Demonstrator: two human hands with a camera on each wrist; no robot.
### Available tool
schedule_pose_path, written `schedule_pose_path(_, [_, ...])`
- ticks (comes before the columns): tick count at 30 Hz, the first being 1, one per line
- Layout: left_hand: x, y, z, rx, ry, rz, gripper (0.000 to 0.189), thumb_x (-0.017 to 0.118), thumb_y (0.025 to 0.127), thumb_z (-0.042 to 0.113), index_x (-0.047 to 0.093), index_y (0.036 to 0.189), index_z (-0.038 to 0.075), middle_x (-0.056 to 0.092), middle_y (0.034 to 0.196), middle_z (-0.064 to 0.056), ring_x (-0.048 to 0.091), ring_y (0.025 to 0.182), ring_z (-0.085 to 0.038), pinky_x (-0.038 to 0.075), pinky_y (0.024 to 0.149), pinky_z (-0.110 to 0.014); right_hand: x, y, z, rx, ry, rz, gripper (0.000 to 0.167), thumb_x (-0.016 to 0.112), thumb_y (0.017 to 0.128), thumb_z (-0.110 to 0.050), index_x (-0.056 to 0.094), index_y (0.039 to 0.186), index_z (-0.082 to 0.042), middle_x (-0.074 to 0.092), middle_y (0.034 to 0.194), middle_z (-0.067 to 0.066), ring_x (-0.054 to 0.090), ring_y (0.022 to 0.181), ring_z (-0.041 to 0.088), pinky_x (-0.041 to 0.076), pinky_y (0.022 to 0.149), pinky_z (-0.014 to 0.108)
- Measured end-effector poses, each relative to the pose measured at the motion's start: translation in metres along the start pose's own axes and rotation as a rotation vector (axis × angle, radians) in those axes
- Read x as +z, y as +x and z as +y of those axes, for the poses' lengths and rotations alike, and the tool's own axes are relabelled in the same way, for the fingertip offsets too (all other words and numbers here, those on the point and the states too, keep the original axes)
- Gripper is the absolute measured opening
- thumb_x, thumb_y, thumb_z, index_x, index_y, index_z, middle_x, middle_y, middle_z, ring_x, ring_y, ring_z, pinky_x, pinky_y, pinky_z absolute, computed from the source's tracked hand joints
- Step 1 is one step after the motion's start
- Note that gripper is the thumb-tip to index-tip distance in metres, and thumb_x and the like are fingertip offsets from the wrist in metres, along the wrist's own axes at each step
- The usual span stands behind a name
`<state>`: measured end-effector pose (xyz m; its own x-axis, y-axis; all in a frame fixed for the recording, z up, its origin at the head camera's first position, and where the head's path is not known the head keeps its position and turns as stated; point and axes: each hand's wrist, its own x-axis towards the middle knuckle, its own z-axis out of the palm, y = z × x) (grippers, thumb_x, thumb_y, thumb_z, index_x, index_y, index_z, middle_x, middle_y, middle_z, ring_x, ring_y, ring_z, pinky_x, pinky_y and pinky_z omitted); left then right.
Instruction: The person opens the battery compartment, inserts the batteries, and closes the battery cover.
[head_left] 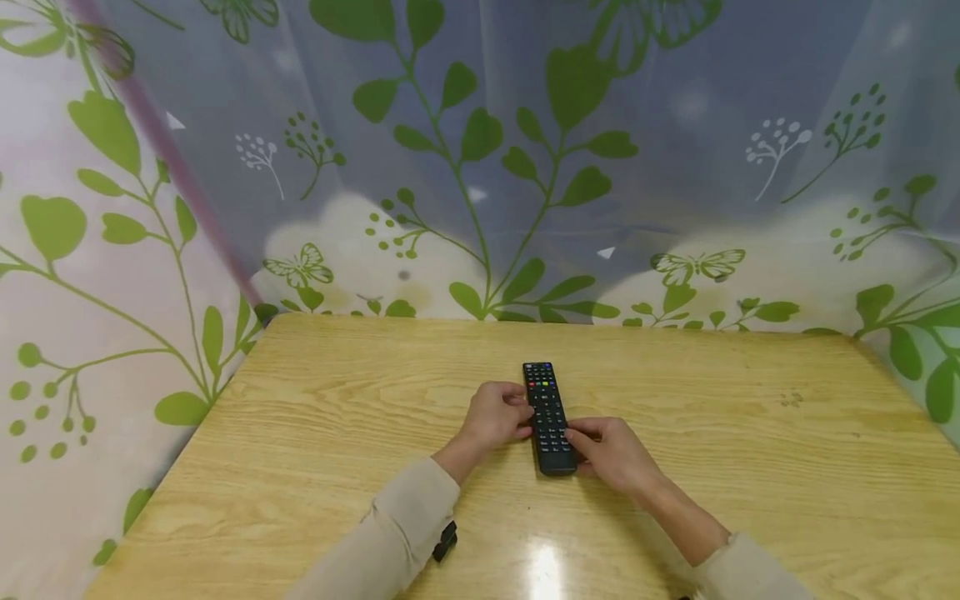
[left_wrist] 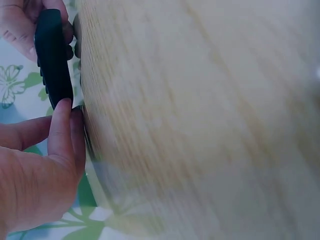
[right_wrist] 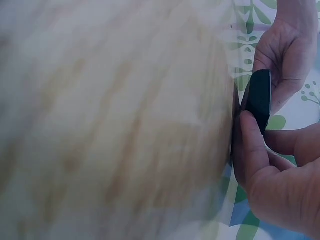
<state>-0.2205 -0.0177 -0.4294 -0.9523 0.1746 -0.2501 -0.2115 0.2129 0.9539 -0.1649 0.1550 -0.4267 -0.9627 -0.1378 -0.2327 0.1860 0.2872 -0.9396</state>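
A long black remote control [head_left: 550, 421] with rows of buttons, some coloured, lies face up near the middle of the table, tilted slightly. My left hand [head_left: 495, 414] holds its left edge at about mid-length. On the opposite edge, nearer the lower end, my right hand [head_left: 615, 454] pinches it between thumb and fingers. The left wrist view shows the remote control [left_wrist: 54, 60] end-on, with left fingertips against its side. In the right wrist view, right fingers touch the remote control [right_wrist: 258, 97] from below and beside; its underside is partly hidden.
The wooden table [head_left: 337, 375] reaches back to a curtain [head_left: 480, 167] printed with green leaves and butterflies, which also hangs at both sides. A small black object [head_left: 445, 542] shows beside the left sleeve. Light glares off the table's front.
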Motion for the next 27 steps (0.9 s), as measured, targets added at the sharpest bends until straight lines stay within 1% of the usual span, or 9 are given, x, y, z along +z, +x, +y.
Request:
schedule_pose_path(4, [-0.002,-0.001,0.002,0.001,0.022,-0.007,0.037,0.061,0.089,-0.007,0.055,0.125,-0.009,0.062,0.101,-0.014,0.065,0.088,-0.021,0.059,0.068,-0.028,0.001,0.000,0.000,-0.008,-0.016,0.003,0.032,0.048,0.099,-0.001,0.050,0.126,0.016,0.063,0.110,0.025,0.067,0.091,0.025,0.058,0.072,0.034])
schedule_pose_path(6, [-0.004,-0.001,0.003,0.012,0.032,-0.017,0.038,0.061,0.089,-0.007,0.054,0.127,-0.009,0.062,0.101,-0.014,0.065,0.087,-0.021,0.059,0.068,-0.028,0.002,-0.001,-0.001,-0.009,-0.022,0.002,0.032,0.048,0.099,-0.001,0.051,0.126,0.016,0.063,0.111,0.024,0.066,0.092,0.025,0.058,0.072,0.034])
schedule_pose_path(12, [-0.014,-0.002,0.004,0.050,0.022,-0.069,0.047,0.059,0.090,-0.003,0.046,0.134,-0.007,0.061,0.103,-0.017,0.065,0.088,-0.025,0.059,0.070,-0.031,0.003,-0.002,-0.004,0.000,-0.026,0.003,0.029,0.049,0.098,0.001,0.053,0.123,0.015,0.064,0.105,0.020,0.065,0.090,0.025,0.058,0.074,0.034])
schedule_pose_path(13, [-0.015,-0.002,0.003,0.054,0.022,-0.079,0.047,0.059,0.090,-0.002,0.045,0.135,-0.006,0.060,0.104,-0.017,0.065,0.088,-0.026,0.059,0.070,-0.032,0.003,-0.003,-0.004,-0.011,-0.047,0.004,0.029,0.050,0.097,0.001,0.054,0.122,0.015,0.064,0.104,0.020,0.065,0.089,0.025,0.058,0.074,0.034])
schedule_pose_path(15, [-0.020,-0.005,0.001,0.071,0.051,-0.088,0.048,0.060,0.090,0.001,0.045,0.135,-0.004,0.059,0.105,-0.016,0.064,0.087,-0.026,0.059,0.069,-0.032,0.000,-0.004,-0.006,-0.039,-0.099,0.013,0.030,0.052,0.097,-0.002,0.055,0.122,0.014,0.064,0.104,0.019,0.065,0.089,0.025,0.058,0.073,0.033])
schedule_pose_path(18, [-0.029,-0.011,-0.002,0.089,0.071,-0.097,0.047,0.060,0.092,0.006,0.045,0.136,-0.002,0.056,0.109,-0.015,0.064,0.086,-0.027,0.059,0.067,-0.032,-0.009,-0.007,-0.007,-0.104,-0.204,0.021,0.032,0.053,0.097,-0.007,0.055,0.124,0.011,0.064,0.109,0.018,0.065,0.091,0.026,0.058,0.072,0.033])
schedule_pose_path(21, [-0.042,-0.018,-0.004,0.110,0.077,-0.106,0.047,0.058,0.094,0.008,0.043,0.137,-0.002,0.054,0.112,-0.017,0.063,0.090,-0.029,0.059,0.067,-0.034,-0.022,-0.009,-0.007,-0.155,-0.301,0.040,0.034,0.053,0.099,-0.013,0.056,0.126,0.007,0.063,0.113,0.017,0.064,0.095,0.027,0.056,0.073,0.034])
schedule_pose_path(24, [-0.057,-0.024,-0.005,0.138,0.077,-0.109,0.045,0.056,0.096,0.009,0.042,0.138,-0.003,0.054,0.114,-0.019,0.061,0.096,-0.033,0.059,0.068,-0.037,-0.039,-0.012,-0.004,-0.198,-0.409,0.060,0.036,0.052,0.100,-0.018,0.055,0.129,0.003,0.060,0.121,0.018,0.061,0.104,0.031,0.055,0.078,0.038])
schedule_pose_path(27, [-0.069,-0.029,-0.006,0.172,0.114,-0.088,0.042,0.053,0.099,0.010,0.043,0.137,-0.002,0.054,0.115,-0.019,0.060,0.098,-0.035,0.059,0.068,-0.040,-0.057,-0.014,0.000,-0.236,-0.514,0.088,0.038,0.050,0.101,-0.019,0.052,0.133,0.000,0.053,0.130,0.021,0.055,0.112,0.038,0.053,0.084,0.045])
